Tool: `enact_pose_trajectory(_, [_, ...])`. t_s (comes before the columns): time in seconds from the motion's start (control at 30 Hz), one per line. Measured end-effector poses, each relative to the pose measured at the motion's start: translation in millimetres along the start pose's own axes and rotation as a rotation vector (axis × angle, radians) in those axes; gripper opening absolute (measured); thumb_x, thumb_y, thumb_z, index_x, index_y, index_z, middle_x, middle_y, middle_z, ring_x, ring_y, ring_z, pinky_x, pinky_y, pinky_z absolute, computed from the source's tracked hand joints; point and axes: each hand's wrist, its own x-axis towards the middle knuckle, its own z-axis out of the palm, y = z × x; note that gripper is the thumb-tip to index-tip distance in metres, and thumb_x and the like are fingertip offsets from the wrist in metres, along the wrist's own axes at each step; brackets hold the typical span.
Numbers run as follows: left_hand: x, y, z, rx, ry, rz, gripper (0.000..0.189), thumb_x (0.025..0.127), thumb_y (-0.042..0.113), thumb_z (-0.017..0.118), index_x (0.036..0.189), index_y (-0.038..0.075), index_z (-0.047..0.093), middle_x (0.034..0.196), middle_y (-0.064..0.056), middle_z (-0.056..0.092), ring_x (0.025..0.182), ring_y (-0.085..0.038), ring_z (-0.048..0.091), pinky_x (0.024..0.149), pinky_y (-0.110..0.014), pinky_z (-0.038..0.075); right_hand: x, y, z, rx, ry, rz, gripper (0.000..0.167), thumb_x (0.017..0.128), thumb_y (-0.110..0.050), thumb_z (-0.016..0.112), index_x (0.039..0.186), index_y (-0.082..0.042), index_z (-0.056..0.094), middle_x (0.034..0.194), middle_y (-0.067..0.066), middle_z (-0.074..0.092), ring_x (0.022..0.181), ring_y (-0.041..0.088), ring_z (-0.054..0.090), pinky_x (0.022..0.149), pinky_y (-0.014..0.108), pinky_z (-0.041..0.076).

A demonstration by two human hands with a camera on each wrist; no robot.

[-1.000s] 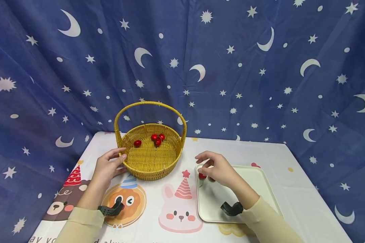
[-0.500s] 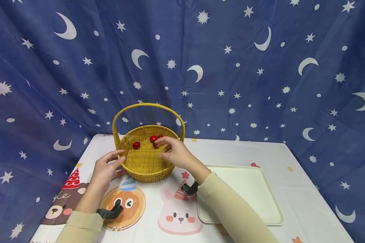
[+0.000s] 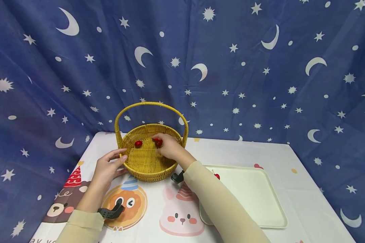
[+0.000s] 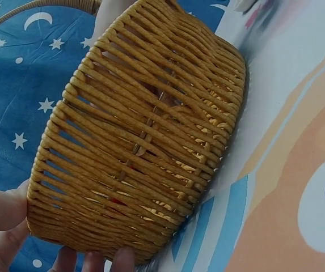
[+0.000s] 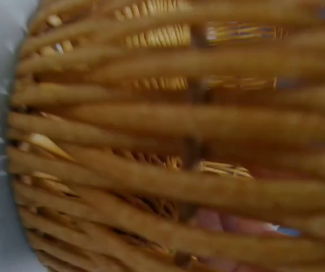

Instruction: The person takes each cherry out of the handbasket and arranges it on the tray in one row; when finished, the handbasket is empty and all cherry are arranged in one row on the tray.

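Note:
A yellow wicker basket (image 3: 149,176) with a tall handle stands at the back left. My left hand (image 3: 109,165) holds its left side, thumb at the rim and fingers along the outer wall; the wall (image 4: 134,130) fills much of the left wrist view. My right hand (image 3: 169,147) reaches into the basket over its right rim. Its fingers and thumb lie around red cherries (image 3: 159,143), partly covering them; I cannot tell whether they pinch one. Another cherry (image 3: 138,144) lies apart, farther left in the basket. Blurred weave (image 5: 151,124) hides most of the right hand in the right wrist view.
A cream tray (image 3: 255,199) lies to the right, partly beneath the right sleeve (image 3: 219,199). One cherry (image 3: 217,176) with a stem shows on it beside the sleeve. A starry blue curtain (image 3: 231,84) hangs behind the printed white tablecloth (image 3: 182,216).
My right hand has moved left from above the cherries on the tray, over the basket's rim, and down to the cherries inside. The left hand has stayed at the basket.

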Motion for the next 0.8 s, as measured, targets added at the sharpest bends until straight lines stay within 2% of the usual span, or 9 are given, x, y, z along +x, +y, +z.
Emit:
enact_pose_trajectory(0.1, [-0.8,0.9,-0.4,0.003,0.006,0.002,0.05,0.109,0.026,0.066,0.157,0.014,0.056,0.141,-0.01,0.043,0.113,-0.017,0.069,0.091,-0.034,0.067,6.5,0,1,-0.005,-0.015,0.044,0.06,0.094,-0.003,0.08,0.15,-0.016,0.062,0.14,0.008,0.067,0.125,0.024,0.065,0.106,0.038,0.059])
enact_pose_trajectory(0.2, [-0.7,1.0,-0.3,0.002,0.003,0.001,0.05,0.109,0.025,0.066,0.157,0.014,0.056,0.141,-0.01,0.043,0.114,-0.019,0.068,0.091,-0.035,0.067,9.9,0,3,-0.058,-0.046,0.06,0.055,0.094,-0.002,0.079,0.145,-0.018,0.067,0.137,0.008,0.069,0.123,0.022,0.065,0.103,0.036,0.059])
enact_pose_trajectory(0.3, [0.1,1.1,0.2,0.0,0.001,-0.002,0.049,0.109,0.025,0.066,0.156,0.014,0.056,0.141,-0.01,0.042,0.115,-0.02,0.068,0.091,-0.035,0.067,11.9,1,7,-0.158,-0.084,0.031,0.045,0.093,-0.003,0.08,0.134,-0.022,0.076,0.133,0.003,0.073,0.124,0.02,0.066,0.108,0.035,0.057])
enact_pose_trajectory(0.37, [0.3,1.2,1.1,-0.002,-0.001,-0.002,0.05,0.109,0.025,0.066,0.157,0.014,0.056,0.141,-0.01,0.042,0.115,-0.02,0.068,0.091,-0.035,0.067,11.6,1,8,-0.2,-0.105,0.005,0.038,0.093,-0.005,0.082,0.126,-0.023,0.08,0.128,0.0,0.077,0.124,0.019,0.068,0.112,0.036,0.054])
enact_pose_trajectory(0.43, [0.6,1.4,1.6,-0.003,-0.003,-0.002,0.049,0.109,0.025,0.066,0.156,0.014,0.057,0.142,-0.011,0.042,0.116,-0.02,0.068,0.092,-0.036,0.067,11.0,1,9,-0.216,-0.109,-0.025,0.032,0.093,-0.007,0.083,0.121,-0.024,0.082,0.122,-0.002,0.079,0.12,0.018,0.069,0.112,0.036,0.054])
enact_pose_trajectory(0.63, [0.2,1.6,1.1,0.004,0.001,0.003,0.049,0.109,0.025,0.066,0.156,0.014,0.057,0.142,-0.011,0.042,0.116,-0.021,0.068,0.092,-0.037,0.067,6.4,-6,5,-0.102,-0.058,-0.109,0.028,0.095,-0.017,0.085,0.122,-0.021,0.081,0.109,-0.004,0.074,0.103,0.014,0.066,0.092,0.029,0.058])
enact_pose_trajectory(0.8, [0.0,0.1,0.1,0.003,0.002,-0.002,0.049,0.109,0.025,0.066,0.156,0.014,0.057,0.143,-0.011,0.042,0.116,-0.021,0.068,0.092,-0.036,0.067,-4.5,-15,-4,0.039,-0.014,-0.156,0.029,0.094,-0.016,0.085,0.122,-0.019,0.079,0.112,-0.003,0.073,0.106,0.016,0.065,0.09,0.027,0.058])
